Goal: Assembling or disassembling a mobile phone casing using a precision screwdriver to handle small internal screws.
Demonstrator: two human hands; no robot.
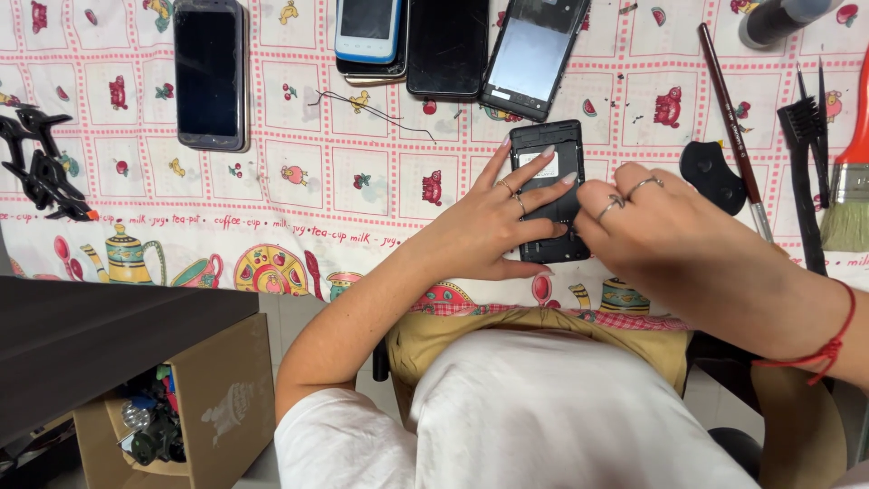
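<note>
So I'm at the pry-it-open stage, I think. The black rectangular phone with its back cover off (549, 190) lies flat near the front edge of the bench (299, 181), right of the middle. My left hand (493, 222) is spread flat on it, fingers splayed, pinning it down. My right hand (661, 226) is curled at its right edge, fingertips tucked under my knuckles, so I can't tell if they're pinching anything. Next bit probably needs a steady, gentle lift.

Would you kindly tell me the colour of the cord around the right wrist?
Red; the wrist cord shows in the head view.
</note>
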